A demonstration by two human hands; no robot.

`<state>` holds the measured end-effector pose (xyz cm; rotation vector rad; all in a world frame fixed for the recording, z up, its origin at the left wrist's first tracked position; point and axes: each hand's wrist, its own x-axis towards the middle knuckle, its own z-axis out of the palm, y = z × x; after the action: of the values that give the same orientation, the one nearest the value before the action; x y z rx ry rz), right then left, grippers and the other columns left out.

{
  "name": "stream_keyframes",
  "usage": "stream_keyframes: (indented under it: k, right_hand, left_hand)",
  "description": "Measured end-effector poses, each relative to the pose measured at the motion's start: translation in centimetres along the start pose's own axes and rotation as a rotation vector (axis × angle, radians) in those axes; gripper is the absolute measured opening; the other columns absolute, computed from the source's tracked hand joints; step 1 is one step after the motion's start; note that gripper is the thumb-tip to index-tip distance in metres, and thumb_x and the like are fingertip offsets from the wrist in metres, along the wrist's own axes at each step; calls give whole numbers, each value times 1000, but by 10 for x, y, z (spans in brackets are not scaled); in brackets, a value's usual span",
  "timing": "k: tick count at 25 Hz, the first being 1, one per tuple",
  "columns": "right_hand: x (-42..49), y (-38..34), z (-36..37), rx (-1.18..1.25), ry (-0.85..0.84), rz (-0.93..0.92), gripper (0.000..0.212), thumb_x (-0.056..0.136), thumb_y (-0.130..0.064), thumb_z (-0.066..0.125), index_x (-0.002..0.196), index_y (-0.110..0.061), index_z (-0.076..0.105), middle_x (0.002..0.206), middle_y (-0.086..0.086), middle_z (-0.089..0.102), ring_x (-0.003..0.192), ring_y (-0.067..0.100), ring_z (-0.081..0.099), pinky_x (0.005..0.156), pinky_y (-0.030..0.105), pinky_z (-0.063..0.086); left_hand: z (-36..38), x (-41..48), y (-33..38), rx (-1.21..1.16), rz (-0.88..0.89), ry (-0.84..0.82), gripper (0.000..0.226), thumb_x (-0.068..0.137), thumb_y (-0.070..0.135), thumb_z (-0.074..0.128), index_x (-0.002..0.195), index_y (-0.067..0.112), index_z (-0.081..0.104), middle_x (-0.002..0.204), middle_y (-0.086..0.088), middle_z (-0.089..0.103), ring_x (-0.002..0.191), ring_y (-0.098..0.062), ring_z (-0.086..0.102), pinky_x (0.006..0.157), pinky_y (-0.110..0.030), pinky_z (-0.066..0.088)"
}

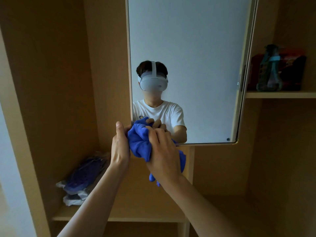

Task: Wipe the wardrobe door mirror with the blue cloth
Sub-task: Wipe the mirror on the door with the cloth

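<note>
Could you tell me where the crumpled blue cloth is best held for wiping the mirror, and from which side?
Keep the grip on the bunched upper part of the crumpled blue microfibre cloth, coming from behind so the palm backs it against the wardrobe door mirror. The right hand already covers that bulk; the loose tail hangs below and would probably only flap.

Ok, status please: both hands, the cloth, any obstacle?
Right hand clutching bunched blue cloth at mirror's lower left corner. Left hand open, against cloth's side. Nothing in the way.
</note>
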<state>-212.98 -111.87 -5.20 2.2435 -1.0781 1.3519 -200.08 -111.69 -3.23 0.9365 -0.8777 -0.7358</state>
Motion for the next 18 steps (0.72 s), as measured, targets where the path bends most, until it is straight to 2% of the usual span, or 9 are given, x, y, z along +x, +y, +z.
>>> stream_keyframes:
  k: [2,4,6,8,11,13,14,16,18]
  right_hand:
    - [-3,14,-11,-33,-32,-47,55,87,-31,33,137,-15,50,115,6,58,99,25,56,78,39,52]
    - [-10,35,-25,-78,-32,-33,53,87,-28,38,137,-18,52,113,6,58,97,26,55,78,40,51]
    - [-20,65,-39,-137,-2,13,50,87,-20,53,137,-19,55,111,7,58,96,27,56,79,40,50]
    - [-28,94,-54,-190,28,86,56,83,-13,71,137,-15,57,111,10,60,95,30,59,80,42,50]
    - [-38,133,-72,-243,88,153,50,82,-12,70,131,-7,58,110,16,63,89,34,65,74,44,54]
    - [-44,155,-83,-212,125,192,47,80,-9,63,126,-7,57,110,16,62,86,33,65,67,40,54]
    - [-46,165,-87,-171,137,237,50,77,-5,66,126,-10,56,111,14,61,88,32,63,67,38,51]
    - [-52,182,-92,-101,130,351,57,71,4,74,123,-14,57,113,10,59,93,31,60,72,36,46]
    - [-53,190,-92,-82,106,452,39,79,-2,72,116,-10,60,111,11,64,88,31,63,71,36,52]
  left_hand:
    - [-1,1,-1,119,96,57,61,107,56,25,95,26,77,99,-2,79,100,-18,72,94,-41,53]
    - [-4,3,-1,172,123,79,59,108,52,24,107,21,74,105,-2,77,100,-14,70,95,-36,52]
    - [-5,6,-4,205,121,76,63,107,52,23,122,14,71,111,-6,75,104,-16,69,96,-34,50]
    - [-4,6,-5,208,123,90,63,106,53,24,127,15,70,111,-5,76,106,-19,69,99,-37,51]
    - [-4,5,-6,186,133,107,53,104,53,28,110,28,74,104,0,77,102,-17,71,100,-40,51]
    - [-4,3,-7,195,154,99,48,97,57,33,87,35,74,95,3,76,94,-17,70,92,-39,52]
    - [-4,3,-7,198,168,90,46,93,59,36,79,33,71,89,1,73,88,-17,67,86,-39,51]
    - [-4,1,-8,222,185,80,41,90,58,41,79,26,65,82,-4,65,79,-19,59,77,-39,47]
    - [-4,1,-9,258,198,78,35,95,49,46,77,25,65,81,1,67,77,-14,60,76,-35,48]
